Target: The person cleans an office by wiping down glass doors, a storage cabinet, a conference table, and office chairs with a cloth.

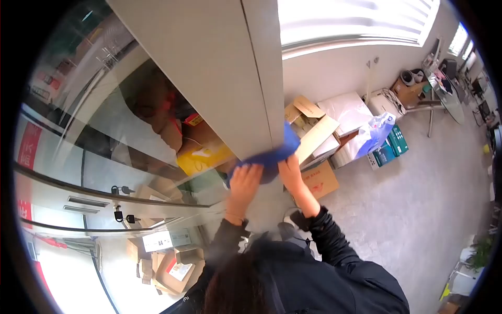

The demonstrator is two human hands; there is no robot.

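A blue cloth (272, 159) lies bunched against the lower end of a tall pale panel (209, 63). My left hand (244, 186) is closed on the cloth's left part, its fingers bent over the near edge. On the right part, close beside the panel's edge, my right hand (290, 172) grips the same cloth. The panel hides some of the cloth. Left of the panel, glass (104, 152) shows reflections and a yellow bag (201, 159).
Keys (125, 215) hang from a lock at the left. Open cardboard boxes (319, 136), a blue and white plastic bag (374, 133) and a teal box (389, 148) stand by the wall at the right. A glass table (447, 99) is farther back. Another carton (320, 179) sits low.
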